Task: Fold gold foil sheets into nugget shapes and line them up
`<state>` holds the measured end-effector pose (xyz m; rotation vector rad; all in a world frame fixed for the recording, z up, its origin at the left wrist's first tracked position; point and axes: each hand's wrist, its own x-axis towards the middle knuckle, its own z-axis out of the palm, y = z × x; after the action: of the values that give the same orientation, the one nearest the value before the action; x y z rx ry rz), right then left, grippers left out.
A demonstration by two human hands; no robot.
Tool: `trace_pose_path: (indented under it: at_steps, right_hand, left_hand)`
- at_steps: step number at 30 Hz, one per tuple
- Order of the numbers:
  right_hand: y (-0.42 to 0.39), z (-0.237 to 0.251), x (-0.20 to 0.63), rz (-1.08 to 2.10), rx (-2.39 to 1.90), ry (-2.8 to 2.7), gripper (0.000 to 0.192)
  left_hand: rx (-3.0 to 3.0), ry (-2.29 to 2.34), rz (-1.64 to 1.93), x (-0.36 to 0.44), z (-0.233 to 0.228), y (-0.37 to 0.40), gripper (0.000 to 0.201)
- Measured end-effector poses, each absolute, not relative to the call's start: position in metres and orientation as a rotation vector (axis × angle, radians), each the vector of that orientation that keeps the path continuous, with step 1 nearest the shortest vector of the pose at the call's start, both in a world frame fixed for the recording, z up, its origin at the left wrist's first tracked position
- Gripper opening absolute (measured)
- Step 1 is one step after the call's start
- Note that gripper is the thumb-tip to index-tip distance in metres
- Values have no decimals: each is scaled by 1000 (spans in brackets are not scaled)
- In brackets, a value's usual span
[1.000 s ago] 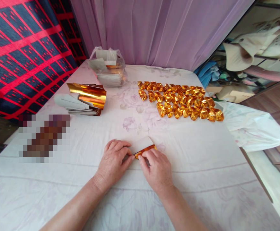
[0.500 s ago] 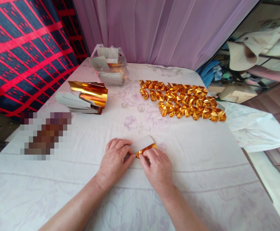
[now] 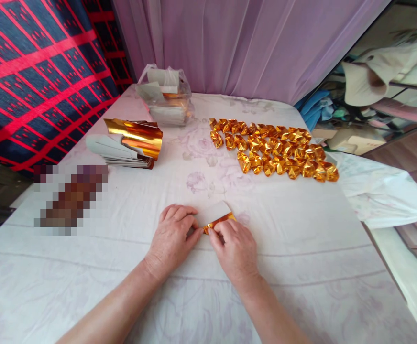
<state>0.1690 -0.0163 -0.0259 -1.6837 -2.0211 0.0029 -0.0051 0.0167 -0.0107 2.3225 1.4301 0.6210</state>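
Little has moved since a second ago: both hands stay pressed on the same small sheet, and only the view has shifted slightly. Left hand and right hand lie knuckles-up on the desk, fingertips meeting over a gold foil paper, pinching its folded gold edge while the white back of the sheet shows just beyond the fingers. That paper sits near the front middle of the desk, flat on a white cloth with a faint floral print. Well apart at the back right lie rows of folded gold pieces, packed close together. To the back left rests a stack of foil sheets, its top sheet curling up gold, and behind it a clear plastic bag holding more sheets. Nothing stands between the hands and these piles. A lilac curtain hangs behind the desk, a red-and-dark checked fabric covers the left, and cluttered shelves fill the right.
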Motion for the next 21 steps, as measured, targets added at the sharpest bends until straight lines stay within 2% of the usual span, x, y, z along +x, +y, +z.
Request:
trace_pose_path:
  at_steps: [21]
  right_hand:
    - [-16,-27,168,-19,-1705,-2017,30]
  left_hand:
    - [2339,1443,605,-5,-11,16,10]
